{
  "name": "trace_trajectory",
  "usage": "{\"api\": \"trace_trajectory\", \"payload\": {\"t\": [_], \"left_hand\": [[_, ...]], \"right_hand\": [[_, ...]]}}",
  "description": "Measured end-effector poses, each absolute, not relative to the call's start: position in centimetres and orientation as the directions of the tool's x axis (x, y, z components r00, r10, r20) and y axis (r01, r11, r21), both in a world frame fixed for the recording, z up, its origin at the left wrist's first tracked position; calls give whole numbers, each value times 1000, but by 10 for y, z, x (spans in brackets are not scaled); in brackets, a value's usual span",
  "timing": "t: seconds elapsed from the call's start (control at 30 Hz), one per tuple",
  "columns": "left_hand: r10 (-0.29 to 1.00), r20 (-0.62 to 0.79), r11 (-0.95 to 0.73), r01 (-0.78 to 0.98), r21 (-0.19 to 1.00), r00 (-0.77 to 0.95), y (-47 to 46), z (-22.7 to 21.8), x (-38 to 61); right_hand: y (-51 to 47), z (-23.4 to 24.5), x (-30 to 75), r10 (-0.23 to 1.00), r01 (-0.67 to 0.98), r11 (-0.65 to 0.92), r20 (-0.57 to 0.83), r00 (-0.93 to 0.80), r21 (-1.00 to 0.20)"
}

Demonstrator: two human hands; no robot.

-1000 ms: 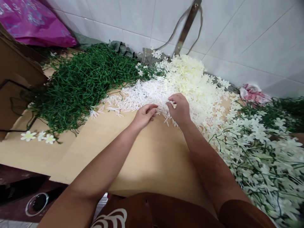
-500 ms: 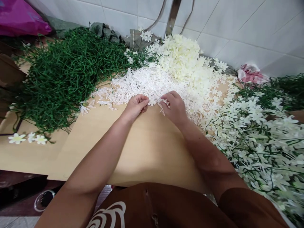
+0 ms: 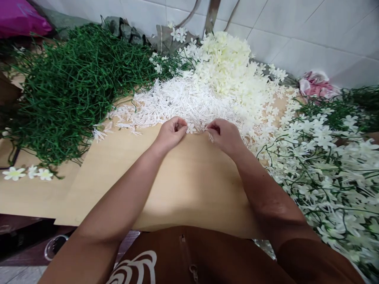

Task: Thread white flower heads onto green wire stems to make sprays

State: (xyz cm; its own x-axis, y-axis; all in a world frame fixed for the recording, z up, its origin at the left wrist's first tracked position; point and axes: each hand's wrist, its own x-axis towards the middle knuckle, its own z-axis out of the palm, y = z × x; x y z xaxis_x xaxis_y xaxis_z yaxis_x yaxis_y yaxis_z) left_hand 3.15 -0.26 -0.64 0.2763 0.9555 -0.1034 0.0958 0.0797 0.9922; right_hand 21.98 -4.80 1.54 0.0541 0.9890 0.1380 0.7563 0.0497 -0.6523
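Between thumb and fingers my left hand (image 3: 172, 132) pinches a small white artificial flower (image 3: 191, 128), its petals facing me. Just to the right, my right hand (image 3: 224, 133) is closed in a pinch on a thin white artificial stamen (image 3: 211, 136), whose strands hang below the fingertips. The hands are a short way apart, over the near edge of a heap of white stamens (image 3: 183, 98). Behind that heap rises a pile of cream flower heads (image 3: 226, 59).
Green artificial stems (image 3: 79, 86) are heaped at left. Finished-looking flower sprays (image 3: 331, 165) cover the right side. Brown cardboard (image 3: 118, 165) lies under my forearms. Several loose flowers (image 3: 14, 173) rest at far left. A tiled wall (image 3: 296, 27) bounds the back.
My right hand has moved slightly right and down, away from the flower, and its fingers have drawn together. My left hand stays nearly in place with the flower. The view has shifted slightly.
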Motion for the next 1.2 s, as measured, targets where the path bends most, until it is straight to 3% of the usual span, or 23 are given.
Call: {"api": "trace_trajectory", "payload": {"t": [0.13,0.27,0.53,0.83,1.0,1.2], "left_hand": [[956,-93,65,108,992,278,-2,-9,31],[957,-98,72,104,992,272,-1,-8,31],[959,-117,104,67,992,257,-2,-6,33],[950,-132,131,22,991,285,-1,-7,32],[937,-147,166,-31,986,318,-2,-5,31],[923,-148,192,-91,977,354,-4,-5,30]], "right_hand": [[-39,23,215,986,436,53,115,117,-898],[-32,19,193,986,249,115,140,86,-962],[-35,-7,183,851,557,449,524,-29,-699],[-34,-26,179,756,674,534,645,-111,-510],[-34,-30,179,782,655,492,621,-44,-574],[-36,-24,184,897,526,393,441,-38,-754]]}}
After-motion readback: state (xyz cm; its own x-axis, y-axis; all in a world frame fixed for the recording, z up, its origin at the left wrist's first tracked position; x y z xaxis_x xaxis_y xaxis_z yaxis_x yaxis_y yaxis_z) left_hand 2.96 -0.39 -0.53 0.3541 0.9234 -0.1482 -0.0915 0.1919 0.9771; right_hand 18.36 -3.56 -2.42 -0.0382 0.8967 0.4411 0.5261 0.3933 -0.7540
